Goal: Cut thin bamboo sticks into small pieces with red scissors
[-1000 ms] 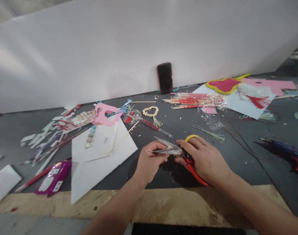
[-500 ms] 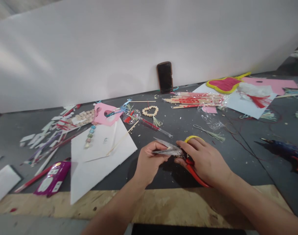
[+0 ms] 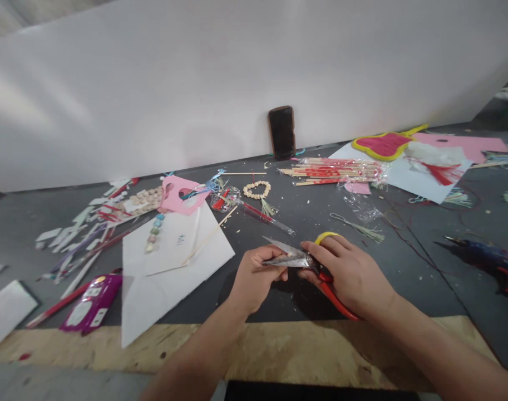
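My right hand (image 3: 349,273) grips a pair of scissors (image 3: 336,301) with red and yellow handles. Their blades are parted and point left, over my left hand (image 3: 254,278). The fingers of my left hand are pinched together by the blades, and a small pale piece between them is too little to make out. Just beyond the hands lie a clear tube with red in it (image 3: 264,214) and a heart-shaped ring of pale beads (image 3: 246,192) with a green tassel (image 3: 269,208). Another pale green tassel (image 3: 362,229) rests to the right.
A phone (image 3: 282,132) leans on the white wall behind. Left are white sheets (image 3: 141,301), a pink cut-out (image 3: 176,189) and a purple packet (image 3: 93,303). Bundled sticks (image 3: 333,170) lie at the back right, a glue gun (image 3: 487,256) at far right. Wood (image 3: 304,353) edges the dark table.
The scissors and both hands stay almost in place. My left fingers have shifted slightly under the blades. The whole view has moved by a few pixels.
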`<state>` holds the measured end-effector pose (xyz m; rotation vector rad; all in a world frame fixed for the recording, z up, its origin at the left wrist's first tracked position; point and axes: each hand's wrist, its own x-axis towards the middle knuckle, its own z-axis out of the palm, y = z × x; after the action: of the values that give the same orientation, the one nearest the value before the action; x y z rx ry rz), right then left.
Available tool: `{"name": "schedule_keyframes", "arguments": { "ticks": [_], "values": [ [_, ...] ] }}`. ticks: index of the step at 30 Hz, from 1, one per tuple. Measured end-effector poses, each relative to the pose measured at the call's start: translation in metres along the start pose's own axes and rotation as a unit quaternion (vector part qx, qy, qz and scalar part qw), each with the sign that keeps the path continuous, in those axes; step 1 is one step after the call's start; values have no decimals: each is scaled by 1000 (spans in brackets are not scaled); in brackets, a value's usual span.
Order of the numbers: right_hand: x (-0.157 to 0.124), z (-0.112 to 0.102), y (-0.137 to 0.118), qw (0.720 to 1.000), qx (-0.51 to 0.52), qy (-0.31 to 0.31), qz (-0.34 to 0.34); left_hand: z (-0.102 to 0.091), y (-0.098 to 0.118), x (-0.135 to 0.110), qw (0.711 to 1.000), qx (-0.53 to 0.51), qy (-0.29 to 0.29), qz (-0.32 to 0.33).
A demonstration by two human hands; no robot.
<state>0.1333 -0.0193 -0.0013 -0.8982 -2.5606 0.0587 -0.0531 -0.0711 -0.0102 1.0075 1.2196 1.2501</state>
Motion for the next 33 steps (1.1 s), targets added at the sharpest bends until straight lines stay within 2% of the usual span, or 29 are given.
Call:
{"name": "schedule_keyframes", "arguments": {
  "ticks": [7,11,16,20,26,33],
  "values": [
    [0,-1,1,1000,4,1,7,4,3,-2,1000,15,-6,-7],
    [0,-1,2,1000,-4,8,14,8,2,-2,998,-44,15,-32],
    [0,-3,1,1000,-10,5,18,8,0,0,999,-17,49,-7],
    [0,-4,-1,1000,-2,3,14,5,-2,-1,999,3,28,18],
    [0,-3,0,1000,9,0,16,5,2,-2,1000,0,-11,-15],
    [1,-4,-1,1000,-5,-2,24,5,0,-1,1000,-17,2,-14]
  ]
}}
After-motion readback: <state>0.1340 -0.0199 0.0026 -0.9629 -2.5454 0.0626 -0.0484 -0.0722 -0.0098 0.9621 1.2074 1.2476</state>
